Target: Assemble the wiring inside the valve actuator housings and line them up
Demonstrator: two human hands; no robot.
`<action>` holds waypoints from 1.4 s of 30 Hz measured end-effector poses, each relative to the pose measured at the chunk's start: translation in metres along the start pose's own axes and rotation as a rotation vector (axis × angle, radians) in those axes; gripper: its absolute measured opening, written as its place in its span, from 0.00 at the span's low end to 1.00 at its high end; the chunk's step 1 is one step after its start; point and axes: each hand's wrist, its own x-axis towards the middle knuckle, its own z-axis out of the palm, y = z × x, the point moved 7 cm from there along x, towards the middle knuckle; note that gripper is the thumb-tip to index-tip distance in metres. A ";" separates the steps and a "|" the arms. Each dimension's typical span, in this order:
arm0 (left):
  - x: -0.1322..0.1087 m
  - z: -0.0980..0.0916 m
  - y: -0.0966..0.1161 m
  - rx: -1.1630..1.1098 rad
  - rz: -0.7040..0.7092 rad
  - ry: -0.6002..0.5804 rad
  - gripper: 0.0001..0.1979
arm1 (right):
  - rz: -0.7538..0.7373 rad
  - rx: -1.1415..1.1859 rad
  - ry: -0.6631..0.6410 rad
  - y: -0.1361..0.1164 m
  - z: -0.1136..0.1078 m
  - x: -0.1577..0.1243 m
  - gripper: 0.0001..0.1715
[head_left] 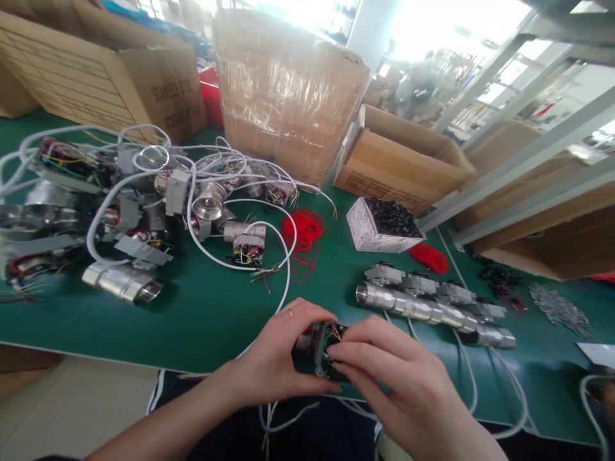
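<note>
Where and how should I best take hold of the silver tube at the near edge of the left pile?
Probably around its middle, from the near side. The silver tube lies on its side with its round near flank exposed, while the white cable and a grey bracket crowd its far side.

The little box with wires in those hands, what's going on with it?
A person's left hand holds a small open unit, thumb and fingers at opposite sides. The fingers of the right hand are at its open side, by the wires. On the green table, a row of metal units lies to the right and a cabled heap to the left.
</note>
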 end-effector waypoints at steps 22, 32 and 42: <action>0.002 -0.001 0.002 -0.039 0.022 -0.002 0.31 | -0.031 -0.142 -0.546 0.004 0.011 0.032 0.14; 0.003 -0.001 -0.001 -0.050 -0.006 -0.003 0.30 | 0.005 -0.144 -0.622 0.005 0.014 0.037 0.14; 0.002 0.000 -0.004 -0.044 -0.072 0.000 0.34 | -0.016 0.011 -0.491 0.021 0.009 0.034 0.12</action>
